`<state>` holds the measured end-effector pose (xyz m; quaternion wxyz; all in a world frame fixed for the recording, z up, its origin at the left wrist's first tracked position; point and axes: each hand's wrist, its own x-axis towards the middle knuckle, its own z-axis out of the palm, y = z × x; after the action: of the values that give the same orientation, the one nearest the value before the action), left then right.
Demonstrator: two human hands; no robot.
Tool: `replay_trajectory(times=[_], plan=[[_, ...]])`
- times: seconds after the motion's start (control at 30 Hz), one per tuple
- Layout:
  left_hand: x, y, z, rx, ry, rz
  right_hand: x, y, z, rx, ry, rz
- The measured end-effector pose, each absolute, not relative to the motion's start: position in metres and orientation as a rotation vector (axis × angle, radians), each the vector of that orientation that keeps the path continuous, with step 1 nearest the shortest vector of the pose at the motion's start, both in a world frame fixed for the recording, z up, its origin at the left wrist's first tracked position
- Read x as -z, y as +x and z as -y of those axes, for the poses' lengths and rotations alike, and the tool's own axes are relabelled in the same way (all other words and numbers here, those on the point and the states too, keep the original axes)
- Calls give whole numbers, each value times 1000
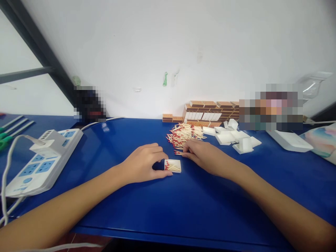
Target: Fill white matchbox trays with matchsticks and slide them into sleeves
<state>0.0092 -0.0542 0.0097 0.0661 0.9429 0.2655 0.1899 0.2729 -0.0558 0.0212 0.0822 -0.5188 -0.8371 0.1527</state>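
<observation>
A small white matchbox tray (173, 165) with a few red-tipped matches in it lies on the blue table (168, 210). My left hand (145, 162) rests beside it, thumb and fingers curled round the tray's left end. My right hand (203, 155) lies just right of the tray, its fingertips pinched on some matches at the near edge of a loose pile of matches (183, 134). The pile spreads behind both hands.
Empty white trays (236, 138) lie right of the pile. Brown matchbox sleeves (210, 113) are stacked against the white wall. A white and blue power strip (44, 159) with cables sits at the left. A white flat box (290, 140) lies far right.
</observation>
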Motion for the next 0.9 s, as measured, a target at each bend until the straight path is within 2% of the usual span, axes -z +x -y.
replay_trajectory(times=[0.63, 0.9], plan=[[-10, 9, 54, -589, 2810, -847, -22, 281, 51, -437, -1529, 2593], [-9, 9, 53, -672, 2796, -935, -27, 302, 47, -212, -1473, 2546]])
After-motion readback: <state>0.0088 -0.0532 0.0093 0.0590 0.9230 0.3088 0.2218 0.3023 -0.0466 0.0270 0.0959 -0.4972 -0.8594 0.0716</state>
